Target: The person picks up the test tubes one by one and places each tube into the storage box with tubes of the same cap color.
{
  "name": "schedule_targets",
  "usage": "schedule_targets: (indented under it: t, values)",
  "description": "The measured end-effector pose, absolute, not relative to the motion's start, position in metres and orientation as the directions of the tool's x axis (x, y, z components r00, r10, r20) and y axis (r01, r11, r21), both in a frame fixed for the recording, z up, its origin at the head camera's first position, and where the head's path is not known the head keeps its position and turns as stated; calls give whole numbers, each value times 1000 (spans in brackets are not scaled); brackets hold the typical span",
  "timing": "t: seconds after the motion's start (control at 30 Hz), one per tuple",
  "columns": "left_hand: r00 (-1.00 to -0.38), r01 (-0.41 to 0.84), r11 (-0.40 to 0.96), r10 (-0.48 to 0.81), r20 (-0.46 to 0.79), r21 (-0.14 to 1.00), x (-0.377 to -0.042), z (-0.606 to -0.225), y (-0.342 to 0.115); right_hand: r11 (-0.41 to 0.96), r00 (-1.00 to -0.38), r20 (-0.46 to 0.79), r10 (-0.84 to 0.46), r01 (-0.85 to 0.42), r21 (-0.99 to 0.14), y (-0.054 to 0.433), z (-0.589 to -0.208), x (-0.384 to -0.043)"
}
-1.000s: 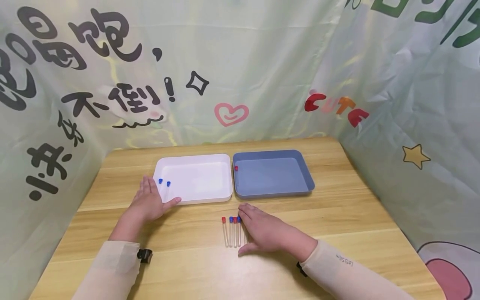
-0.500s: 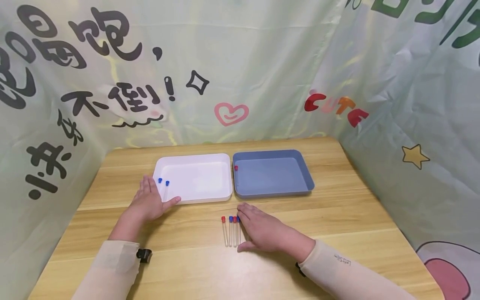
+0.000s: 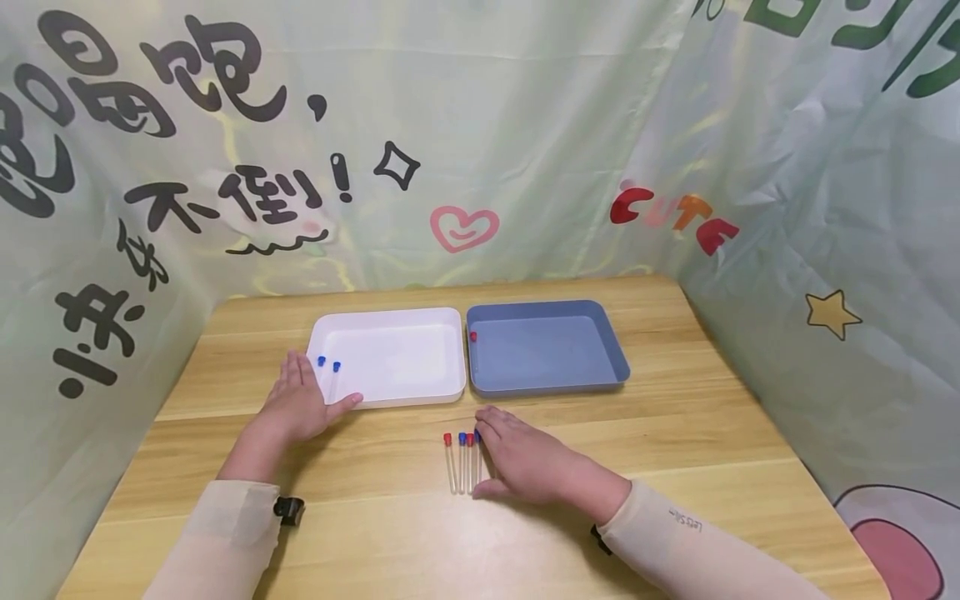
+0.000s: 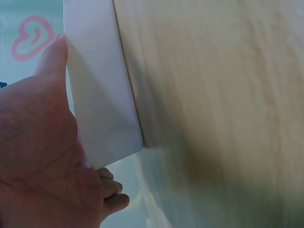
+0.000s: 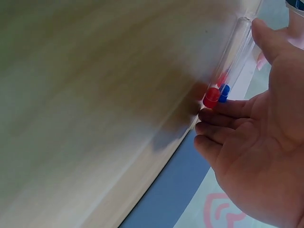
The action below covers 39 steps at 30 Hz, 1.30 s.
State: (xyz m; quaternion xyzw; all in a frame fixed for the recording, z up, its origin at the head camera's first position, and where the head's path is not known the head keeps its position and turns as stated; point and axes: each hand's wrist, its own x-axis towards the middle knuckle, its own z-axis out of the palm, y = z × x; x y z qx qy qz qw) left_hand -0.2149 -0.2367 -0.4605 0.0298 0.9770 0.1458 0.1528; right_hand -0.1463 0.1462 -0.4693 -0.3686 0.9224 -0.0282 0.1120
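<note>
In the head view, my left hand (image 3: 294,408) lies at the front left corner of a white tray (image 3: 397,321), fingers straight along its side, thumb at the front rim. Two blue-capped tubes (image 3: 335,379) lie in that tray near the hand. Several clear tubes with red and blue caps (image 3: 452,467) lie side by side on the table. Over their right end is my right hand (image 3: 536,458), hiding part of the row. In the right wrist view its thumb is by the bottom end of a red-capped tube (image 5: 228,61), with the extended fingers beside the caps.
A blue-grey tray (image 3: 547,387) stands to the right of the white one, with a red-capped tube (image 3: 473,337) at its left wall. The wooden table (image 3: 375,542) is bounded by printed curtains (image 3: 525,125) at the back and both sides.
The right thumb has drawn in slightly toward the tubes' bottom ends. The left hand, both trays and the tubes in them stay in place.
</note>
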Motion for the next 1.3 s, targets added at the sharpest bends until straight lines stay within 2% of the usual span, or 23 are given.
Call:
schedule_targets:
  t: [0.73, 1.3]
  values:
    - [-954, 8, 958, 93, -285, 286, -214, -462, -236, 725, -718, -125, -685, -656, -209, 141, -457, -150]
    - [-952, 0, 957, 89, -292, 292, -214, -461, -236, 720, -722, -76, -688, -665, -196, 131, -439, -168]
